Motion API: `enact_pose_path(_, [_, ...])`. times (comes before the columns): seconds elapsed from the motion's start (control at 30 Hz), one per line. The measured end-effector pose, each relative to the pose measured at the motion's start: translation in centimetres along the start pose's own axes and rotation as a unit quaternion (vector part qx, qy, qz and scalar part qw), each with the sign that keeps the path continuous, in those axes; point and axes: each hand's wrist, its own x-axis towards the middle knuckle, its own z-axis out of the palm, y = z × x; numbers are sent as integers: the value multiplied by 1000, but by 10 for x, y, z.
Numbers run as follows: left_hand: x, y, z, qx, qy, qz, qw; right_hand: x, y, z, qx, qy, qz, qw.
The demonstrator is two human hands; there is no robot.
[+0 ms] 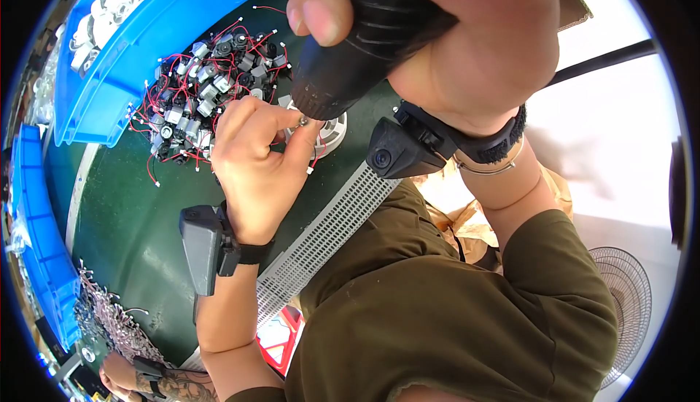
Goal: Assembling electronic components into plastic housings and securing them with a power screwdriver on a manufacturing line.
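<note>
My right hand (485, 45) is wrapped around a black electric screwdriver (364, 45), whose nose points down toward my left fingertips. My left hand (255, 150) is closed in a pinch on a small metal screw (303, 121) just under that nose. Below the fingers lies a round white plastic part (334, 138) with a slotted rim, partly hidden by the screwdriver and my left hand. A short red wire shows beside it. Whether the screwdriver's bit touches the screw cannot be made out.
A pile of small grey and black motors (211, 85) with red wires lies beyond my left hand on the green table (146, 220). Blue bins (102, 103) line the far left, one with white parts. A co-worker's hand (120, 371) works near bundled wires (120, 322). A fan (623, 300) stands right.
</note>
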Motion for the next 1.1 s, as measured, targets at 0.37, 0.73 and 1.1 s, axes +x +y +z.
enact_pose_path(0.37, [-6, 4, -15, -44, -58, -100, 992, 24, -15, -16, 212, -58, 21, 975])
enact_pose_path(0.73, [-18, -22, -26, -125, -22, -123, 984, 26, -11, -15, 124, -57, 33, 990])
enact_pose_path(1.1, [-20, -26, -26, -130, -19, -122, 984, 27, -3, -12, 130, -43, 56, 989])
